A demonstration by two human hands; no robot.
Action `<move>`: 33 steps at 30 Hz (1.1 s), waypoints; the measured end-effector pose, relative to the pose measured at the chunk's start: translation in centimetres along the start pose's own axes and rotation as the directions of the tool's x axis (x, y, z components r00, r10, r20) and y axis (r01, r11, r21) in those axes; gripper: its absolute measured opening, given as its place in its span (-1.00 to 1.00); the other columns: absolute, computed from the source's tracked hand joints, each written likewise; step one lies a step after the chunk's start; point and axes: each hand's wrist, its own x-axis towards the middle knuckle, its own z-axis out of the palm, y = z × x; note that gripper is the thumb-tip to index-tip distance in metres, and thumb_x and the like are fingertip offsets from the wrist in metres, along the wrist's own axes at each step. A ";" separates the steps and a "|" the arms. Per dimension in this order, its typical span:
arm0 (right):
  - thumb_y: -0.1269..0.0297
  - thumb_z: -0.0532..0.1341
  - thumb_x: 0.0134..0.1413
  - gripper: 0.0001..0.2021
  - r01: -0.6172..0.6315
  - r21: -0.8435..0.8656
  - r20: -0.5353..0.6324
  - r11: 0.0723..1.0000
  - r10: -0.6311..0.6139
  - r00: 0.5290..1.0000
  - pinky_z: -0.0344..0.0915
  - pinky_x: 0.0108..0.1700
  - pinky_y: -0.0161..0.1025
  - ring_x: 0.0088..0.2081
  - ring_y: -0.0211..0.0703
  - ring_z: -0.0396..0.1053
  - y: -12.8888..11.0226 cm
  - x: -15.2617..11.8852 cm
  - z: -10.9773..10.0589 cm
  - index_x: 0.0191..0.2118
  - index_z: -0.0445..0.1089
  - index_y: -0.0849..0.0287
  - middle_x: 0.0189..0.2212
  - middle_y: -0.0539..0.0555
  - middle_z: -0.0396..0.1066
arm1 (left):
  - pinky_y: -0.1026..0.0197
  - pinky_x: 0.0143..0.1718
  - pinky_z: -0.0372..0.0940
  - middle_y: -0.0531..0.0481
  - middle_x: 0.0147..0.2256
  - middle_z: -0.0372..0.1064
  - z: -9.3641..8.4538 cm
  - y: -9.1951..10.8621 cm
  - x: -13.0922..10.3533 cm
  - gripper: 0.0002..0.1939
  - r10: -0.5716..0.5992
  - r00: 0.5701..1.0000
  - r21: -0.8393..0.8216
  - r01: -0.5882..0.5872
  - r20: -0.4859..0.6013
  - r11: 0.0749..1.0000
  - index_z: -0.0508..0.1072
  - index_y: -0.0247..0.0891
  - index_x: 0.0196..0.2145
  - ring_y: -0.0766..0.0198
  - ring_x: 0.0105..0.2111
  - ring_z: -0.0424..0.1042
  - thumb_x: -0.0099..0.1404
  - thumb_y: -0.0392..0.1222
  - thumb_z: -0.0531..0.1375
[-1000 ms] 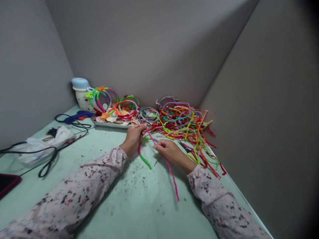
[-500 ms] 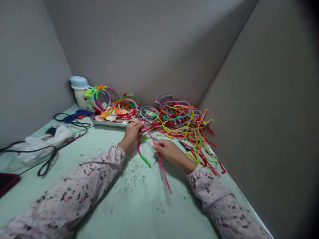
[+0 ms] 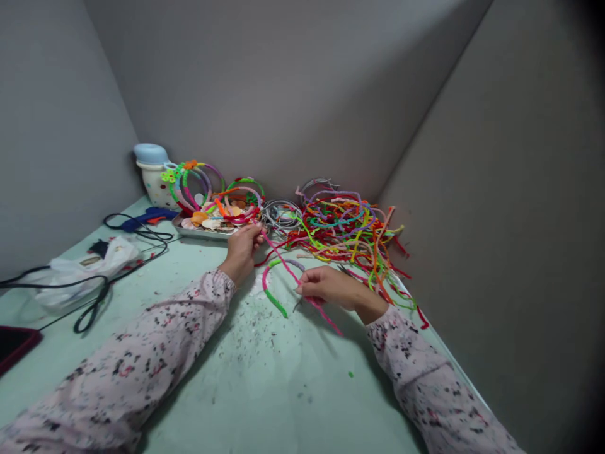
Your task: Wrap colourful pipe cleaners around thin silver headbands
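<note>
The free tail of the fuzzy pink pipe cleaner [image 3: 283, 263] has swung up and shortened since the earlier frame. It runs taut between the left hand [image 3: 242, 244], pinching its far end, and the right hand [image 3: 326, 287], its grip closed around the near part. It looks light, bendable and best pinched near the ends. A half-wrapped green-and-pink headband [image 3: 270, 287] lies just beneath on the pale green bench [image 3: 265, 391].

A pale green table [image 3: 265, 391] carries everything. On it lie a pipe-cleaner heap [image 3: 345, 233], a tray [image 3: 198, 232], black cables [image 3: 94, 302] and a plastic bag [image 3: 70, 274].
</note>
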 end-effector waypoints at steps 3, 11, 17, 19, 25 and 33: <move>0.27 0.18 -0.02 -0.87 0.048 -0.294 -0.111 0.954 -0.084 0.990 0.05 -0.50 -0.37 -0.56 -0.34 0.16 -0.3 -0.1 0.4 -0.49 0.34 0.20 -0.61 -0.07 0.29 | 0.50 -0.71 0.00 0.05 -0.53 0.35 -0.1 0.1 0.1 -0.87 -0.003 1.000 0.009 0.003 -0.026 1.000 0.41 -0.38 -0.49 0.57 -0.66 0.19 0.01 -0.27 0.28; 0.28 0.20 -0.01 -0.90 0.021 -0.587 -0.217 0.809 -0.183 0.959 -0.03 -0.46 -0.34 -0.50 -0.31 0.20 -0.8 -0.5 1.4 -0.43 0.41 0.19 -0.53 -0.01 0.39 | 0.49 -0.70 0.06 0.05 -0.52 0.35 -0.1 0.8 0.2 -0.91 -0.021 0.999 -0.041 0.023 0.032 0.999 0.41 -0.37 -0.47 0.55 -0.64 0.25 0.05 -0.29 0.25; 0.25 0.20 0.01 -0.82 -0.020 -0.604 -0.185 0.796 -0.116 0.976 -0.06 -0.49 -0.32 -0.55 -0.30 0.19 -0.8 -0.8 0.9 -0.50 0.45 0.18 -0.58 0.00 0.40 | 0.48 -0.70 0.06 0.03 -0.50 0.38 0.1 1.8 0.2 -0.91 -0.017 1.000 -0.082 0.014 -0.025 0.997 0.42 -0.34 -0.40 0.54 -0.65 0.24 0.12 -0.27 0.22; 0.24 0.20 0.01 -0.82 -0.028 -0.620 -0.177 0.784 -0.105 0.979 -0.06 -0.49 -0.31 -0.56 -0.31 0.18 -0.9 -0.9 0.7 -0.51 0.45 0.18 -0.59 0.00 0.40 | 0.47 -0.70 0.04 0.03 -0.51 0.38 0.0 2.0 0.3 -0.92 -0.016 0.999 -0.098 0.012 -0.043 0.995 0.42 -0.33 -0.39 0.53 -0.65 0.24 0.12 -0.27 0.21; 0.26 0.21 0.00 -0.84 -0.021 -0.673 -0.145 0.740 -0.104 0.984 -0.08 -0.51 -0.30 -0.57 -0.31 0.15 -1.8 -1.8 0.2 -0.51 0.44 0.18 -0.60 0.00 0.37 | 0.44 -0.74 -0.04 0.06 -0.62 0.31 0.0 2.3 0.6 -0.97 -0.044 0.988 -0.093 0.031 -0.147 0.995 0.39 -0.35 -0.51 0.53 -0.70 0.17 0.06 -0.36 0.17; 0.27 0.25 -0.06 -0.89 -0.016 -0.597 -0.110 0.802 -0.063 0.992 0.01 -0.49 -0.33 -0.53 -0.29 0.23 -2.0 -2.5 -1.7 -0.44 0.49 0.18 -0.55 0.00 0.41 | 0.46 -0.70 0.06 0.06 -0.57 0.32 0.7 1.7 -0.1 -0.90 -0.026 0.992 -0.027 0.029 0.121 0.999 0.44 -0.39 -0.43 0.53 -0.67 0.22 0.10 -0.27 0.24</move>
